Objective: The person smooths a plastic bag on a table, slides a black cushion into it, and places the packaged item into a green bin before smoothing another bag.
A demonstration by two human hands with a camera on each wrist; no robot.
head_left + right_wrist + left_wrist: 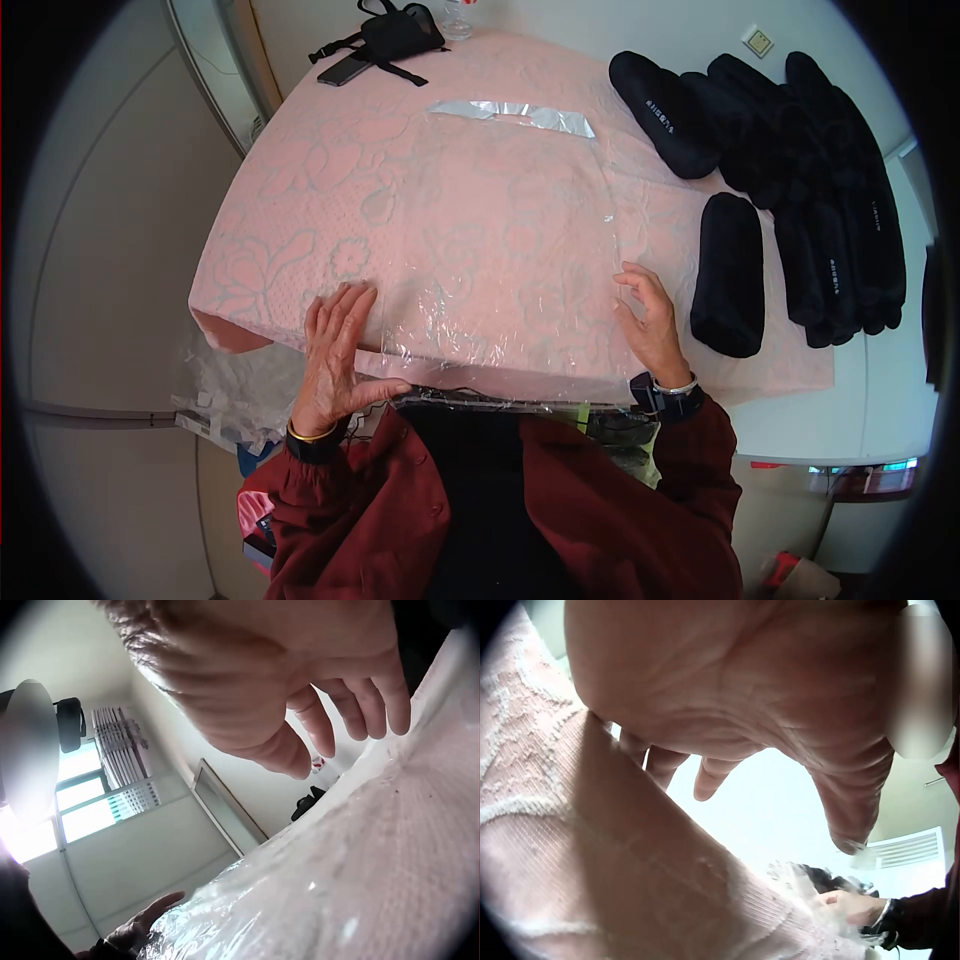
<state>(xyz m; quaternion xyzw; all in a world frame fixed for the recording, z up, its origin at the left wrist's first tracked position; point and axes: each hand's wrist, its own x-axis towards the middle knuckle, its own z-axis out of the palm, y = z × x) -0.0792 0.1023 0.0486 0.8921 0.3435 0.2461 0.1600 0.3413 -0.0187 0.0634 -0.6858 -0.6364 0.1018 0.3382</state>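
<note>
A clear plastic bag [500, 240] lies flat on the pink patterned tablecloth [290, 190], with a silver strip [515, 115] along its far end. My left hand [335, 362] is at the bag's near left corner, fingers extended over the cloth and thumb stretched toward the near edge of the plastic. On the opposite side, my right hand [652, 325] is beside the bag's right edge, its fingers loosely bent. The right wrist view shows the right palm [277, 667] above the shiny plastic, nothing in its grasp. The left palm [735, 682] appears over the cloth in the left wrist view.
Several black plush cushions with white lettering lie at the right, the nearest black cushion [728, 275] close to my right hand. A black strapped bag [402, 35] and a phone [345, 68] are at the far left. Crumpled clear plastic [235, 390] hangs below the table's left side.
</note>
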